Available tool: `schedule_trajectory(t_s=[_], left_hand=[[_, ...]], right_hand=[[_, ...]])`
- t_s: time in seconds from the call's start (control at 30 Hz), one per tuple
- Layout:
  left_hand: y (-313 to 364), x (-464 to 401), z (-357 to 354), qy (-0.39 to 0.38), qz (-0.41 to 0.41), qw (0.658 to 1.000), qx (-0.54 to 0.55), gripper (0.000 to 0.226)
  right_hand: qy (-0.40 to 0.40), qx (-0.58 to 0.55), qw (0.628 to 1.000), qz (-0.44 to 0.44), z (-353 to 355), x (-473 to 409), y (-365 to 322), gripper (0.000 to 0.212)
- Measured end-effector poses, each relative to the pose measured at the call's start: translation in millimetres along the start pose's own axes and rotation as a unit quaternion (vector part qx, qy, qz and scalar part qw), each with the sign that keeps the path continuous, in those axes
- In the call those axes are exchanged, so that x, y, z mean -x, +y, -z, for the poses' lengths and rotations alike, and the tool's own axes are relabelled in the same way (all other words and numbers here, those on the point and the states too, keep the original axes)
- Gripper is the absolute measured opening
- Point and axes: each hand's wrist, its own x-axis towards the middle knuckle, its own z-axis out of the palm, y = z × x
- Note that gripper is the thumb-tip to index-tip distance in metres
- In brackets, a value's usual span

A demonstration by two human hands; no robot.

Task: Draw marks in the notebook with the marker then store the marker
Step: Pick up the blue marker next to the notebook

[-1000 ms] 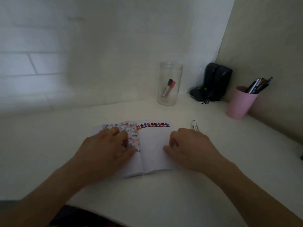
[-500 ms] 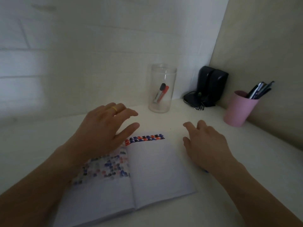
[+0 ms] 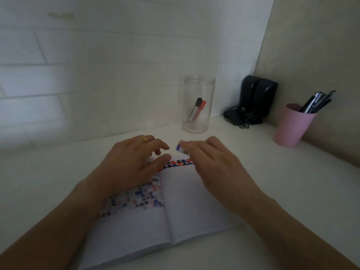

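Observation:
An open notebook (image 3: 187, 207) lies on the white desk, with rows of blue, red and black marks across the top of its right page and scattered marks on the left page. My right hand (image 3: 212, 162) hovers over the top of the right page, holding a marker (image 3: 180, 149) whose blue end pokes out past the fingertips toward the left. My left hand (image 3: 132, 164), with a gold ring, is above the left page, fingers apart, close to the marker's end. A clear jar (image 3: 197, 106) behind the notebook holds a black and a red marker.
A pink cup (image 3: 290, 129) with several pens stands at the right by the side wall. A black speaker (image 3: 255, 98) with a tangled cable sits in the corner. The white brick wall runs close behind the jar.
My right hand has picked the marker up from the desk at the notebook's right and brought it over the top of the page. My left hand stayed over the left page, fingers curling toward the marker.

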Motion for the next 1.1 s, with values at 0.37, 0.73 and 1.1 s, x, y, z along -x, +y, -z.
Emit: schedule_trajectory(t_s=[0.37, 0.73, 1.1], left_hand=[[8, 2, 4, 0.047, -0.040, 0.996, 0.069, 0.042], [13, 0, -2, 0.054, 0.012, 0.990, 0.133, 0.017], [19, -1, -8, -0.108, -0.011, 0.987, 0.117, 0.033]], right_hand=[[0.229, -0.507, 0.770, -0.313, 17, -4, -18, 0.017], [0.164, -0.638, 0.600, -0.454, 22, -4, -11, 0.020], [-0.033, -0.583, 0.699, -0.413, 27, -2, -1, 0.014]])
